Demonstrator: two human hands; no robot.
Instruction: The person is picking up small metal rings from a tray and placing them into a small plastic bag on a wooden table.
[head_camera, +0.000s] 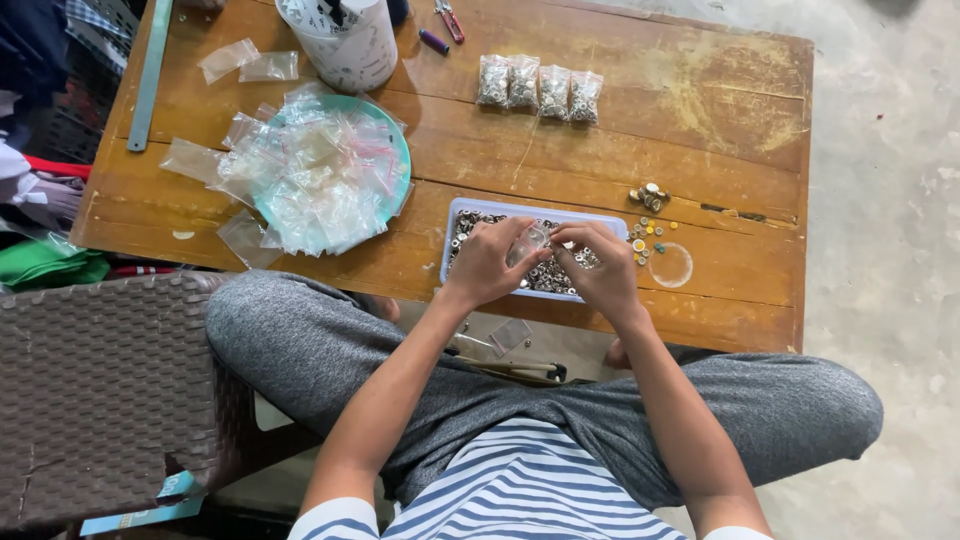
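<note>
My left hand (489, 264) and my right hand (601, 268) meet over a shallow pale-blue tray (452, 222) full of small silver metal rings. Between the fingers of both hands is a small clear plastic bag (530, 243), pinched at each side. Four filled little bags of rings (538, 90) lie in a row at the far middle of the low wooden table (700, 110). A teal plate (398, 150) piled with empty clear bags sits to the left of the tray.
A white bucket (350, 45) stands at the far edge, with pliers (449, 19) and a metal ruler (150, 75) nearby. Loose rings and small coloured bits (648, 215) lie right of the tray. A dark wicker stool (100, 390) is at my left.
</note>
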